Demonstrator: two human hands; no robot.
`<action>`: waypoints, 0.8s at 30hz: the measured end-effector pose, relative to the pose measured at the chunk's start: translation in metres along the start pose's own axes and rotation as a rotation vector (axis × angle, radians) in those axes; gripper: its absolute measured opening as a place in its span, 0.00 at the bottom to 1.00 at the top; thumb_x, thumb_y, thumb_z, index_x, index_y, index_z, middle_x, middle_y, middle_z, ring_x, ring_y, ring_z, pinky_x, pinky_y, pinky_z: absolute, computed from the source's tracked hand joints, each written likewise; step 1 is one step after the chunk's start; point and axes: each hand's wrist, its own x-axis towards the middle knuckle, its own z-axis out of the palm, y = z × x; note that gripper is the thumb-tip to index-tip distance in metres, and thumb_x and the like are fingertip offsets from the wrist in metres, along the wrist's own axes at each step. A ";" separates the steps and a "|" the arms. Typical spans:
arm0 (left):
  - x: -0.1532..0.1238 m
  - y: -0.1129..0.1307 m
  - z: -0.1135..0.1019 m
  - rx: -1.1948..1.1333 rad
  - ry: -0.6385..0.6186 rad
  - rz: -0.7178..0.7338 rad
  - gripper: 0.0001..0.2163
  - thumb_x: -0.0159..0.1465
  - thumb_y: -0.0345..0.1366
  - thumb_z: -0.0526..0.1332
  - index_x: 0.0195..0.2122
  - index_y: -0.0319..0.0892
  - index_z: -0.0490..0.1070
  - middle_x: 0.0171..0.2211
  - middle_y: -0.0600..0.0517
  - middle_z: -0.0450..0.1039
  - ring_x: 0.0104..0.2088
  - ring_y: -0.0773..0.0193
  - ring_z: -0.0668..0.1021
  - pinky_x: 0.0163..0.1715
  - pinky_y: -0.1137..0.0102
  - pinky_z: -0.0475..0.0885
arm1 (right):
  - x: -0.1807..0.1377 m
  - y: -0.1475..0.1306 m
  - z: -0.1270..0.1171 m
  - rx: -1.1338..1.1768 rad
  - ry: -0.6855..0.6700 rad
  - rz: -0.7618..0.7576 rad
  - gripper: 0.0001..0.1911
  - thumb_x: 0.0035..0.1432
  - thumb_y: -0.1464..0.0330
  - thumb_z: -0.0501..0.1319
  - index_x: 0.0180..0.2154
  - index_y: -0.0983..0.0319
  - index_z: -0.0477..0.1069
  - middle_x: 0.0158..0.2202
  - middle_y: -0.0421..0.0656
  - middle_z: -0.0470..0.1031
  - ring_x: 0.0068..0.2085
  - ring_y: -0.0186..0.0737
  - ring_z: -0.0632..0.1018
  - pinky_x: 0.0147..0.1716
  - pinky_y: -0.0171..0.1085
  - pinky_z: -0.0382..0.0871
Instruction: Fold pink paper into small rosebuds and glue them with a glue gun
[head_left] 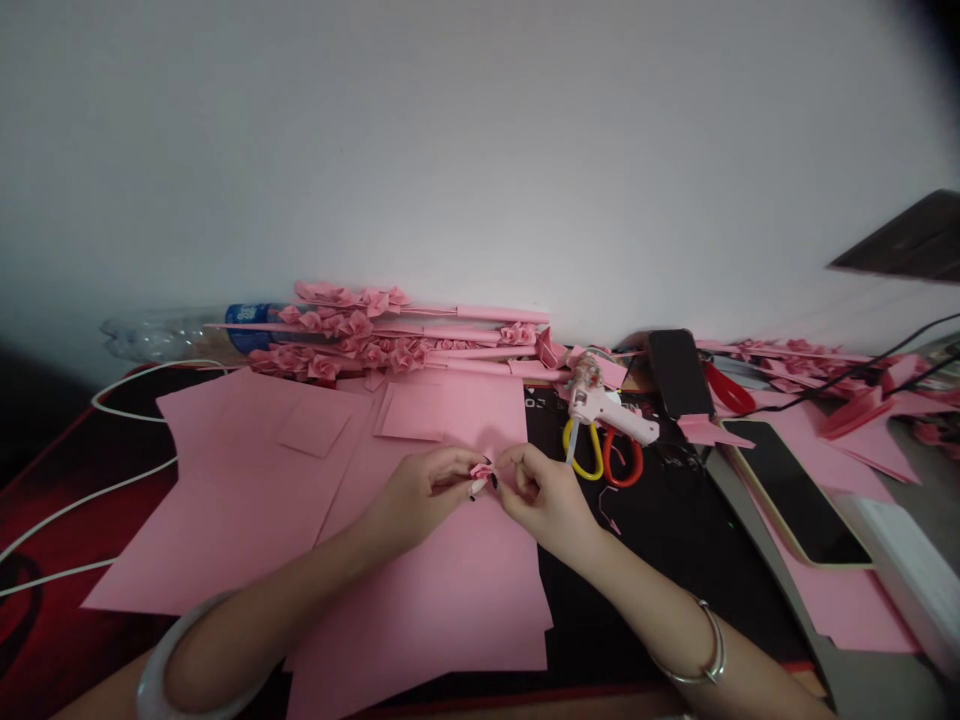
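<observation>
Both hands meet over the pink paper sheets point(247, 500) at the middle of the table. My left hand point(424, 490) and my right hand point(544, 495) pinch a small folded pink paper flower point(481, 470) between their fingertips. The flower is tiny and partly hidden by the fingers. A white bangle is on my left wrist, a thin silver bracelet on my right.
Finished pink paper flower stems point(390, 335) lie along the wall beside a plastic bottle point(187, 335). A pink glue gun point(611, 412) rests over yellow and orange scissors point(604, 455). A phone point(799, 490), a black device point(679, 372), white cables point(112, 480) and paper scraps lie around.
</observation>
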 end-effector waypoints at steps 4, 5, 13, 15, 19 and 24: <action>0.000 -0.002 0.000 0.012 0.000 -0.005 0.07 0.59 0.33 0.62 0.38 0.38 0.73 0.36 0.48 0.77 0.38 0.61 0.78 0.40 0.68 0.73 | 0.001 0.002 0.001 0.005 -0.001 -0.002 0.06 0.51 0.76 0.58 0.33 0.63 0.67 0.19 0.30 0.50 0.18 0.28 0.57 0.20 0.29 0.52; 0.000 -0.002 -0.001 0.014 -0.001 -0.006 0.08 0.59 0.33 0.62 0.39 0.38 0.73 0.36 0.48 0.77 0.38 0.61 0.78 0.40 0.68 0.73 | 0.001 0.002 0.001 0.006 -0.003 0.002 0.05 0.51 0.75 0.58 0.33 0.63 0.68 0.19 0.30 0.50 0.18 0.28 0.57 0.19 0.29 0.52; 0.000 0.002 -0.001 0.034 0.012 -0.027 0.08 0.59 0.34 0.63 0.38 0.38 0.73 0.36 0.48 0.76 0.38 0.60 0.77 0.39 0.68 0.72 | 0.002 0.002 -0.004 0.006 0.020 0.040 0.06 0.52 0.76 0.56 0.33 0.64 0.69 0.18 0.30 0.50 0.18 0.28 0.57 0.19 0.29 0.51; 0.000 0.003 -0.001 0.038 0.020 -0.028 0.08 0.59 0.35 0.63 0.37 0.38 0.74 0.36 0.48 0.76 0.37 0.61 0.77 0.39 0.68 0.72 | 0.003 0.001 -0.006 0.004 0.029 0.056 0.06 0.52 0.76 0.56 0.34 0.64 0.69 0.18 0.30 0.50 0.18 0.29 0.58 0.20 0.29 0.51; 0.000 0.004 -0.001 0.020 0.031 -0.048 0.09 0.59 0.36 0.63 0.38 0.37 0.73 0.36 0.48 0.75 0.37 0.61 0.77 0.40 0.66 0.72 | 0.003 0.000 -0.009 0.017 0.035 0.073 0.08 0.54 0.75 0.55 0.37 0.65 0.69 0.18 0.30 0.50 0.19 0.29 0.58 0.21 0.30 0.52; 0.000 0.003 0.000 0.008 0.032 -0.050 0.09 0.59 0.35 0.63 0.38 0.37 0.73 0.37 0.47 0.76 0.38 0.60 0.77 0.41 0.66 0.72 | 0.002 0.000 -0.010 0.031 0.024 0.075 0.10 0.55 0.74 0.56 0.40 0.66 0.70 0.19 0.30 0.50 0.19 0.30 0.58 0.21 0.31 0.52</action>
